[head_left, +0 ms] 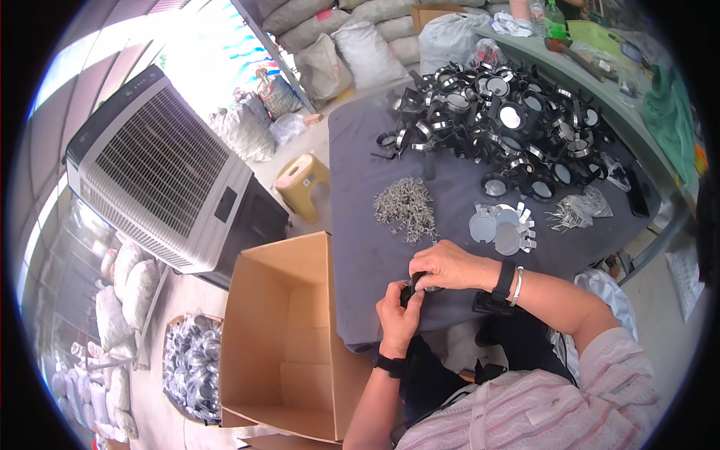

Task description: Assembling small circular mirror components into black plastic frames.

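Note:
Both my hands meet over the table's near edge around a small black part with a shiny metal rim [409, 295], mostly hidden by my fingers. My left hand [397, 319] is closed on its near left side. From the right, my right hand [454, 266] pinches its top. Just beyond lie a pile of small metal clips [406, 208] and several flat round silver discs with tabs [506, 231]. Farther back rises a big heap of black round parts with metal rims [495, 120]. Thin metal pins in a clear bag [589, 208] lie to the right.
An open cardboard box [281, 337] stands left of the table [356, 292]. Beyond it are a large air cooler [165, 165] and a yellow stool [302, 184]. A container of bagged parts [193, 364] sits on the floor. White sacks [367, 52] line the back.

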Action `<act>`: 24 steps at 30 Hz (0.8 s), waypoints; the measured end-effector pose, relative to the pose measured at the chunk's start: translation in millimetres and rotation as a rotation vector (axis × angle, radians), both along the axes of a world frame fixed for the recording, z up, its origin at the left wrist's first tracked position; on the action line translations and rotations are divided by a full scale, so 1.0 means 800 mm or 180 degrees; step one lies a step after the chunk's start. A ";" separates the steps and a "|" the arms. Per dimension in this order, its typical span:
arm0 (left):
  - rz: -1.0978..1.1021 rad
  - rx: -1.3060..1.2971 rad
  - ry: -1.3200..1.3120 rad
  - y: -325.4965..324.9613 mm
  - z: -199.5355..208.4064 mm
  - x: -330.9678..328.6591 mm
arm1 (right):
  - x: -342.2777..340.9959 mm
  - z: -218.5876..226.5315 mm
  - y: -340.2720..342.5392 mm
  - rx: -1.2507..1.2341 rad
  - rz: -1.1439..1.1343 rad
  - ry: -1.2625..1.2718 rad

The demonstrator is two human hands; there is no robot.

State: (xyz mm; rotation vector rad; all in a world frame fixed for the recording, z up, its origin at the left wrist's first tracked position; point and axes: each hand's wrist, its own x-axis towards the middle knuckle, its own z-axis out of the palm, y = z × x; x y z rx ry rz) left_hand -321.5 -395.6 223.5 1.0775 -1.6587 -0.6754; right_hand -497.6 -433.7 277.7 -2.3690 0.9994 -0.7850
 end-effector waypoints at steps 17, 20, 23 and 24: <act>0.0100 -0.0019 -0.0119 -0.002 -0.015 -0.001 | -0.023 -0.037 0.045 0.0570 -0.1039 -0.1465; 0.0017 0.0604 0.0354 -0.014 -0.016 0.010 | -0.053 -0.049 0.061 0.0679 -0.1676 -0.1942; -0.0312 0.1805 0.0622 -0.017 0.037 0.006 | -0.082 -0.079 0.072 0.0806 -0.1794 -0.2122; -0.0389 0.1959 0.0354 -0.024 0.059 0.001 | -0.091 -0.091 0.074 0.0716 -0.1813 -0.2109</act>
